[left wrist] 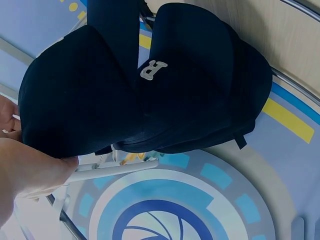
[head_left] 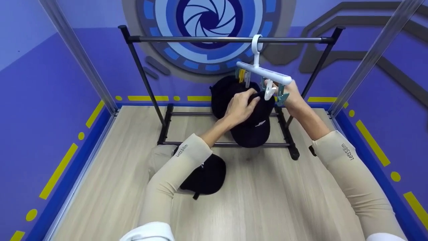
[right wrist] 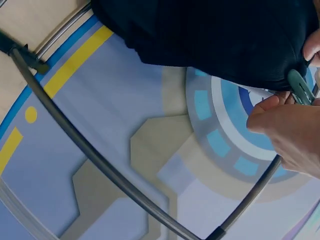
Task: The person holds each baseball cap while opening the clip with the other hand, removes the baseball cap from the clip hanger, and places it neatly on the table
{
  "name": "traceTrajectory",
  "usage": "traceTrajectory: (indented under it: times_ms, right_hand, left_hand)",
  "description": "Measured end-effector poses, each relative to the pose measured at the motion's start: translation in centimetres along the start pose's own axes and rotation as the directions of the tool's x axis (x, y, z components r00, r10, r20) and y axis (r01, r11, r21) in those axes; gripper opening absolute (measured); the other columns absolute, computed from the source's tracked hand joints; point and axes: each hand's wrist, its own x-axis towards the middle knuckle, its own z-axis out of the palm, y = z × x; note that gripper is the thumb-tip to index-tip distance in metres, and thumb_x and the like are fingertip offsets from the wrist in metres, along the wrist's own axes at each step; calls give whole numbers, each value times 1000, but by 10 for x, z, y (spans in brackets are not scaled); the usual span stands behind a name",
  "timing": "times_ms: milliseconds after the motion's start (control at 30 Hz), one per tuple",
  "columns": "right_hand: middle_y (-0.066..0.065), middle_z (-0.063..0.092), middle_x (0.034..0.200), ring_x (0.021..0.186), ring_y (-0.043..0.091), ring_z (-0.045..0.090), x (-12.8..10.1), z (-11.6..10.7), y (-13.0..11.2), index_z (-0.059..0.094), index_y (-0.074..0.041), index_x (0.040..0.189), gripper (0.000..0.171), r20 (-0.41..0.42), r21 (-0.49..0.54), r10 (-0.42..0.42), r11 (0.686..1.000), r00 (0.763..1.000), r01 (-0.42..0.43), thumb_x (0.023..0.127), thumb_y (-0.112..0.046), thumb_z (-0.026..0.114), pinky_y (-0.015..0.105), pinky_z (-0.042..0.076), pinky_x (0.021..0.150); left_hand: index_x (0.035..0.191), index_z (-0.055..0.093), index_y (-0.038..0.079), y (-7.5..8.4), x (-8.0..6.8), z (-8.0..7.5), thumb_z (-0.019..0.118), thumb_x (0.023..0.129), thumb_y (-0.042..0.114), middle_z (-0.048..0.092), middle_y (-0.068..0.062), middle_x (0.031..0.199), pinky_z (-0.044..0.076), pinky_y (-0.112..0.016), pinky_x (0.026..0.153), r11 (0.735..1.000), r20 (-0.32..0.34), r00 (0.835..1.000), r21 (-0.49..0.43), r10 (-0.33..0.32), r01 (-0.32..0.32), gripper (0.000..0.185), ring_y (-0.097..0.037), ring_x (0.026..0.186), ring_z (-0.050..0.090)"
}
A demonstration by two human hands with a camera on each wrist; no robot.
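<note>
Beige sleeves (head_left: 354, 180) lead to left hand (head_left: 239, 108), pinching black cap (head_left: 262, 112), and right hand (head_left: 291, 95), hold unclear.

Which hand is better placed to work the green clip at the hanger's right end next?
Probably the right hand: it is right beside that green clip, while the left hand grips a black cap.

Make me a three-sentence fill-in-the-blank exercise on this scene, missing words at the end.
The hanger hooked over the metal bar is coloured ____.
In the left wrist view, the lettered cap shows the letter ____.
In the head view, the person's ____ forearm partly hides the lower dark cap.
Missing words: white; R; left
</note>
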Motion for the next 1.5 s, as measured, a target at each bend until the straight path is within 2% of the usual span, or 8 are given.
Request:
traceTrajectory:
  times_ms: [167, 400, 600, 767, 1000, 1200, 1367, 1500]
  right_hand:
    - [-7, 70, 83, 74, 7, 56, 3, -1, 0, 77, -8, 106, 28, -48, 4, 82, 997, 995, -82, 88, -28, 82, 22, 44, 68]
    - [-6, 76, 82, 74, 4, 63, 5, -2, 0, 79, -13, 97, 18, -99, 99, 168, 982, 981, -158, 82, -20, 86, 19, 51, 68]
    - [-4, 77, 83, 75, 6, 66, 6, 2, -1, 78, -8, 102, 25, -112, 141, 196, 974, 974, -179, 81, -18, 87, 19, 52, 65]
    - [0, 76, 82, 69, 7, 65, 7, 5, -3, 78, -5, 102, 27, -112, 155, 204, 970, 973, -186, 80, -18, 88, 19, 49, 56]
    - [0, 77, 82, 69, 7, 67, 10, 5, -2, 79, -3, 107, 31, -136, 174, 206, 968, 969, -181, 80, -14, 88, 19, 53, 60]
    - [-2, 78, 79, 69, 6, 68, 9, 4, 0, 80, -12, 92, 15, -119, 208, 171, 967, 978, -144, 79, -13, 88, 17, 53, 61]
    - [-2, 78, 83, 72, 6, 68, 7, -2, 2, 81, -13, 94, 16, -89, 170, 191, 970, 977, -174, 80, -16, 88, 18, 50, 60]
    - [0, 79, 86, 73, 8, 68, 6, -6, 4, 80, -11, 100, 17, -9, 170, 183, 969, 983, -178, 84, -16, 84, 18, 51, 63]
  left_hand:
    - [108, 70, 10, -2, -2, -3, 60, 103, 23, 76, -5, 101, 54, -36, 81, 1000, 5, 1000, -9, -25, 25, 17, -19, 90, 68]
    - [115, 73, 15, -2, -5, -3, 61, 103, 27, 78, -2, 111, 56, -38, 87, 998, 14, 998, -9, -61, 61, 21, -21, 104, 73]
    - [123, 74, 16, -2, -4, -6, 63, 102, 25, 75, 0, 123, 55, -35, 95, 994, 12, 995, -22, -103, 103, 26, -20, 116, 71]
    - [120, 74, 13, -1, -4, -8, 62, 102, 24, 76, -3, 120, 56, -37, 90, 991, 34, 992, -53, -118, 120, 24, -20, 108, 72]
    - [116, 73, 12, 1, -5, -7, 60, 103, 23, 77, -4, 113, 55, -36, 84, 992, 57, 992, -41, -113, 115, 21, -17, 92, 69]
    - [112, 75, 12, 2, -12, -3, 61, 101, 21, 78, -2, 108, 56, -34, 82, 995, 86, 991, -17, -101, 103, 19, -15, 90, 70]
    - [108, 75, 14, 3, -20, -4, 60, 100, 22, 77, 0, 104, 56, -34, 82, 990, 111, 985, -8, -136, 138, 19, -15, 90, 70]
    - [108, 75, 14, 4, -25, -9, 60, 99, 22, 78, 0, 105, 57, -34, 82, 989, 121, 982, -3, -145, 147, 19, -15, 91, 71]
